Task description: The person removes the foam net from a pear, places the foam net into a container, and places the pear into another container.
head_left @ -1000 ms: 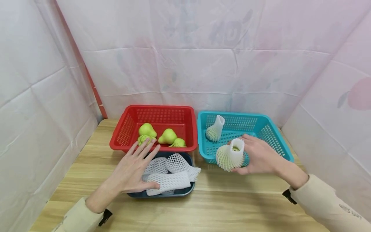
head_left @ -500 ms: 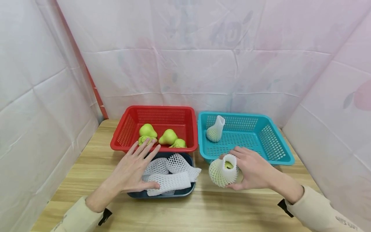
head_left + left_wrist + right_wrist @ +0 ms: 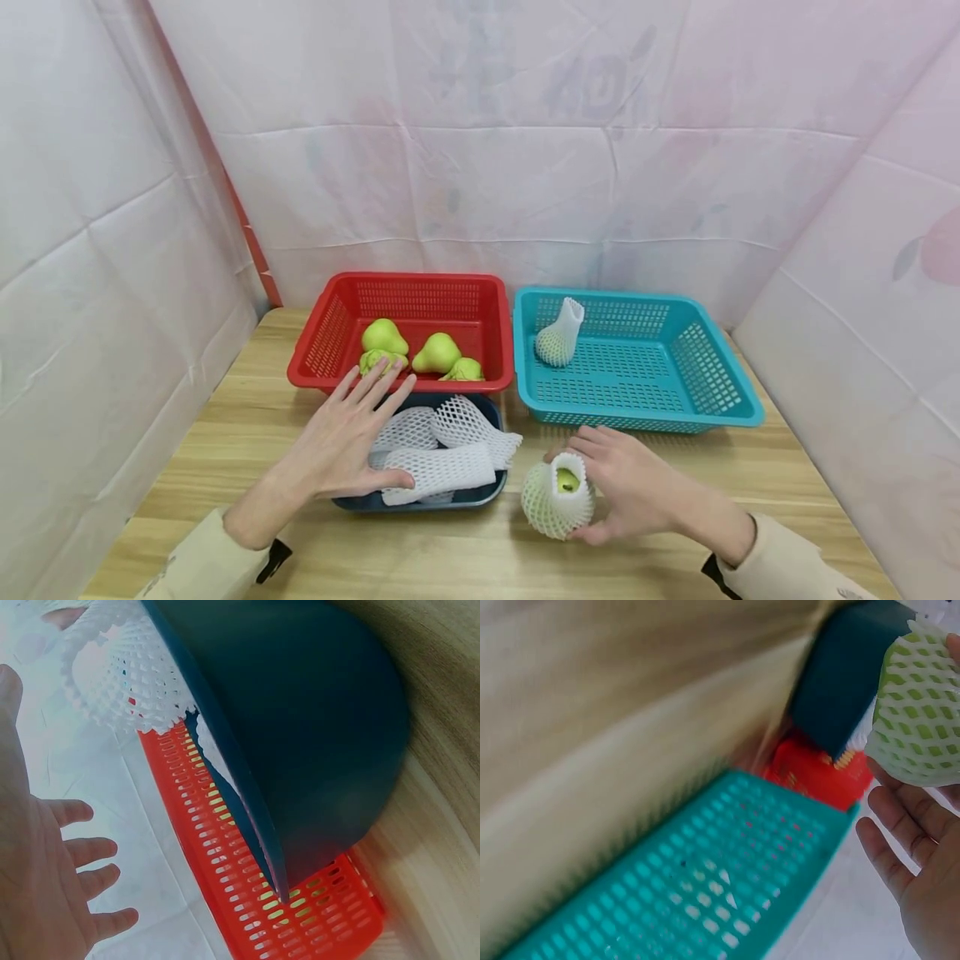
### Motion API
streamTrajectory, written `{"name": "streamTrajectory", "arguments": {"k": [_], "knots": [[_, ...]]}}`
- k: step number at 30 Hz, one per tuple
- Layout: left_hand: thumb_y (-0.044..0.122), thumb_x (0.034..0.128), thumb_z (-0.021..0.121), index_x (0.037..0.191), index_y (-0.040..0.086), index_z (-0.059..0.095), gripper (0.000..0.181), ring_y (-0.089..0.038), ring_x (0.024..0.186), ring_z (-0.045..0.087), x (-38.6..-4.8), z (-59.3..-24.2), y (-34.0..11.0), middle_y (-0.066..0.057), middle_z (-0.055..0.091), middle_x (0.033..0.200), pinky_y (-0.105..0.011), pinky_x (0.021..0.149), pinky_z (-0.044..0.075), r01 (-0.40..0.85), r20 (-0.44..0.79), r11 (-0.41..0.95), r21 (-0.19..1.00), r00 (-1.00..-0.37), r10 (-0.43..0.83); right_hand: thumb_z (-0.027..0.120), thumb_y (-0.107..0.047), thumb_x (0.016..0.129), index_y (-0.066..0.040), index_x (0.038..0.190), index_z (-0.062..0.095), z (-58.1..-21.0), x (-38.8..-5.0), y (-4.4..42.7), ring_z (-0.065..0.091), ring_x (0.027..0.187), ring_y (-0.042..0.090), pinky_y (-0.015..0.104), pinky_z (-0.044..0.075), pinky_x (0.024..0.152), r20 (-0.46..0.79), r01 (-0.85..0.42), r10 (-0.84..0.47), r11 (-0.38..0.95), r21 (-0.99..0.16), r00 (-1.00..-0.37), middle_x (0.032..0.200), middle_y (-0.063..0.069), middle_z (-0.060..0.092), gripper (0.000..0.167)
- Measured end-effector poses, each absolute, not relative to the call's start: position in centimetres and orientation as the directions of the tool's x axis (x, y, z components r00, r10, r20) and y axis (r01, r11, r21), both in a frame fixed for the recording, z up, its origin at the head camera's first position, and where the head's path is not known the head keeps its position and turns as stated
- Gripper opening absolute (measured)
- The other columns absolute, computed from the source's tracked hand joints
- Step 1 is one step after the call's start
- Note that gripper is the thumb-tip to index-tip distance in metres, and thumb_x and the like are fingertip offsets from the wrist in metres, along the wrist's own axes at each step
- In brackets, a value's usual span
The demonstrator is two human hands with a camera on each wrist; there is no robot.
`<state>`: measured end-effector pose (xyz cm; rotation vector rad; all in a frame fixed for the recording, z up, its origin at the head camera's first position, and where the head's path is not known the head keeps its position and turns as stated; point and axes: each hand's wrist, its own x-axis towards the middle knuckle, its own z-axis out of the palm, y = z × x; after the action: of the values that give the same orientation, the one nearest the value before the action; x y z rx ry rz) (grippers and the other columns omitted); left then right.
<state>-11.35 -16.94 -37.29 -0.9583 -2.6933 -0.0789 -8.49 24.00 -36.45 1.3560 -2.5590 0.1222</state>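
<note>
My right hand (image 3: 626,483) grips a green fruit in a white foam net (image 3: 551,502), in front of the blue basket; the fruit's top shows through the net's open end. In the right wrist view the netted fruit (image 3: 919,712) sits against the fingers of the hand (image 3: 930,855). With fingers spread, my left hand (image 3: 341,442) hovers over the left side of a dark tray (image 3: 480,497) of white foam nets (image 3: 438,472). The left wrist view has the hand (image 3: 49,877) beside the tray (image 3: 300,727), its fingers apart and holding nothing.
Behind the tray stands a red basket (image 3: 300,377) with several green pears (image 3: 437,353), some leafy-looking. To its right, a blue basket (image 3: 637,415) holds one netted fruit (image 3: 557,343) at its left end. White printed sheets (image 3: 510,183) hang around the wooden table (image 3: 450,554).
My right hand has brought the netted fruit from over the blue basket's front edge toward me and slightly left. My left hand has hardly moved.
</note>
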Motion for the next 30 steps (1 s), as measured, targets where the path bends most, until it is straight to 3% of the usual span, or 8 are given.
{"name": "streamTrajectory", "arguments": {"k": [5, 13, 19, 26, 30], "knots": [[0.087, 0.0751, 0.064, 0.165, 0.013, 0.036, 0.120, -0.038, 0.161, 0.032, -11.3, -37.3, -16.9, -0.014, 0.031, 0.174, -0.062, 0.128, 0.032, 0.624, 0.274, 0.781, -0.032, -0.746, 0.607, 0.094, -0.066, 0.056, -0.018, 0.124, 0.069, -37.7, -7.9, 23.5, 0.069, 0.108, 0.014, 0.047, 0.062, 0.098, 0.200, -0.829, -0.816, 0.558, 0.024, -0.543, 0.112, -0.010, 0.071, 0.086], [0.087, 0.0757, 0.064, 0.165, 0.013, 0.035, 0.120, -0.038, 0.161, 0.033, -11.3, -37.5, -16.9, -0.014, 0.031, 0.174, -0.063, 0.128, 0.033, 0.627, 0.271, 0.778, -0.033, -0.744, 0.611, 0.090, -0.069, 0.063, -0.021, 0.123, 0.068, -39.3, -7.5, 22.7, 0.063, 0.105, 0.008, 0.034, 0.060, 0.093, 0.167, -0.849, -0.838, 0.528, 0.007, -0.519, 0.113, -0.011, 0.069, 0.081], [0.088, 0.0762, 0.063, 0.165, 0.013, 0.036, 0.119, -0.038, 0.159, 0.035, -11.3, -37.5, -16.9, -0.015, 0.034, 0.173, -0.063, 0.127, 0.034, 0.629, 0.275, 0.777, -0.029, -0.742, 0.611, 0.086, -0.073, 0.065, -0.022, 0.123, 0.067, -40.1, -7.2, 22.4, 0.063, 0.102, 0.008, 0.034, 0.059, 0.093, 0.147, -0.848, -0.844, 0.527, 0.050, -0.516, 0.110, -0.010, 0.069, 0.080], [0.087, 0.0768, 0.062, 0.164, 0.013, 0.038, 0.117, -0.039, 0.159, 0.035, -11.1, -37.5, -17.0, -0.014, 0.035, 0.173, -0.063, 0.127, 0.034, 0.624, 0.269, 0.781, -0.021, -0.749, 0.605, 0.088, -0.075, 0.059, -0.023, 0.122, 0.067, -41.0, -7.1, 22.4, 0.059, 0.097, 0.004, 0.027, 0.055, 0.085, 0.198, -0.865, -0.856, 0.498, 0.070, -0.477, 0.104, -0.013, 0.068, 0.084], [0.087, 0.0765, 0.064, 0.163, 0.012, 0.040, 0.117, -0.039, 0.159, 0.035, -11.1, -37.6, -17.0, -0.015, 0.035, 0.173, -0.063, 0.127, 0.034, 0.624, 0.270, 0.781, -0.021, -0.749, 0.605, 0.087, -0.075, 0.062, -0.022, 0.123, 0.067, -41.0, -7.1, 22.4, 0.060, 0.097, 0.005, 0.029, 0.056, 0.087, 0.189, -0.860, -0.852, 0.507, 0.060, -0.489, 0.104, -0.012, 0.068, 0.083]]}}
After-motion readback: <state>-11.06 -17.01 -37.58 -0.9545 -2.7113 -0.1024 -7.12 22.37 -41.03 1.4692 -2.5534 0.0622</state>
